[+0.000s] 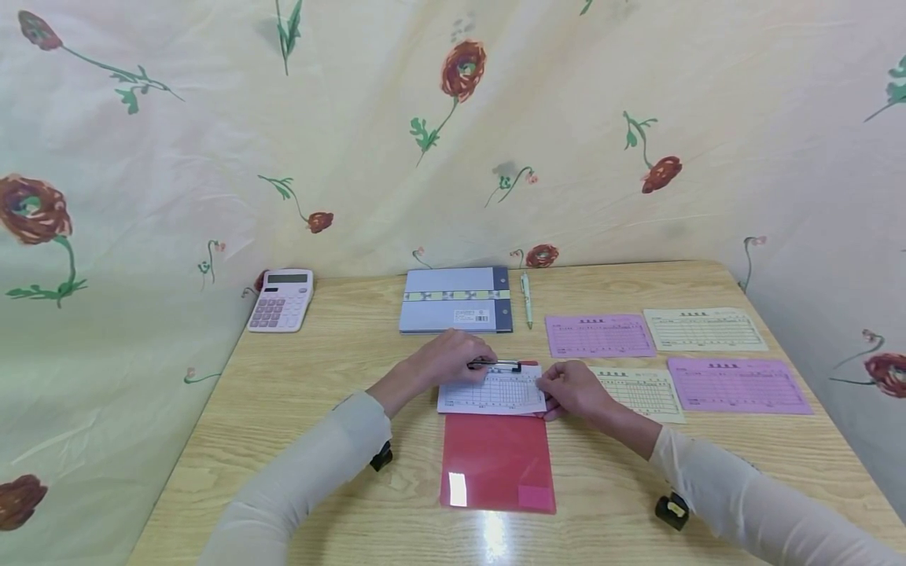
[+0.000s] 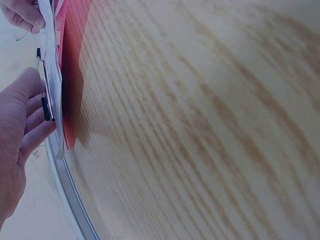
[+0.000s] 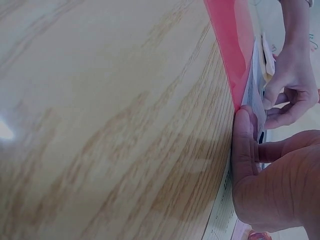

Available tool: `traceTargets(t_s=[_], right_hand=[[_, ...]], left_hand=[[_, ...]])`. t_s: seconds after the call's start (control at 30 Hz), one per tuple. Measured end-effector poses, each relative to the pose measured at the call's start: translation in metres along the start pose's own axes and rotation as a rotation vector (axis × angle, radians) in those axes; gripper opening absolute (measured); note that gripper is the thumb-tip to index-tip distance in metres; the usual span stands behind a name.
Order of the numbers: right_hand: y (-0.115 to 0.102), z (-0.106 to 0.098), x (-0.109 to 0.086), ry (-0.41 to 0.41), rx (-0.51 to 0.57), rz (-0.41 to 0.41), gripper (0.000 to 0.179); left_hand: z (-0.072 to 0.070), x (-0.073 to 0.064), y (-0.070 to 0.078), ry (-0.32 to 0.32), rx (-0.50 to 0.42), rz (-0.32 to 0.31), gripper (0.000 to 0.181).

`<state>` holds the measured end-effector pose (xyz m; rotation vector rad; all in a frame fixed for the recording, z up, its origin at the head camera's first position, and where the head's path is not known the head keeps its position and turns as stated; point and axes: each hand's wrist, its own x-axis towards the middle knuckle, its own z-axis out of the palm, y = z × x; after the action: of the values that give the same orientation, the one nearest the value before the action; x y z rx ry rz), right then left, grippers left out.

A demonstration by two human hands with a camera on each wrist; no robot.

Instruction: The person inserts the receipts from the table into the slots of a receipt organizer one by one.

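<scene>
A red clipboard lies on the table with a white printed form across its upper part. My left hand holds the metal clip at the clipboard's top edge, thumb and fingers about it in the left wrist view. At the form's right edge, my right hand pinches the paper between thumb and fingers. In the right wrist view, the right fingertips sit right at the side of the red board. Part of the form's upper left is hidden under the left hand.
Purple slips and pale green slips lie to the right, one partly behind my right hand. A blue notebook and a pen lie at the back. A calculator is at the back left, before a flowered cloth.
</scene>
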<state>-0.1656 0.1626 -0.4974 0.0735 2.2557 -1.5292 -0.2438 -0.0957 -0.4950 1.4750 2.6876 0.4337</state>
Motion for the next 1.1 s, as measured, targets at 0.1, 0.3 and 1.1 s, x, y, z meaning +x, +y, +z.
traceTargets(t_s=[0.1, 0.3, 1.1], right_hand=[[-0.001, 0.001, 0.000, 0.002, -0.004, 0.001, 0.024], [-0.002, 0.003, 0.001, 0.007, -0.012, 0.004, 0.023], [-0.013, -0.026, 0.008, -0.003, -0.034, -0.060, 0.026]], left_hand=[[0.000, -0.001, 0.000, 0.000, 0.006, -0.005, 0.023], [0.001, -0.002, 0.000, 0.009, 0.011, -0.005, 0.022], [0.004, -0.003, 0.001, 0.021, 0.078, 0.009, 0.025]])
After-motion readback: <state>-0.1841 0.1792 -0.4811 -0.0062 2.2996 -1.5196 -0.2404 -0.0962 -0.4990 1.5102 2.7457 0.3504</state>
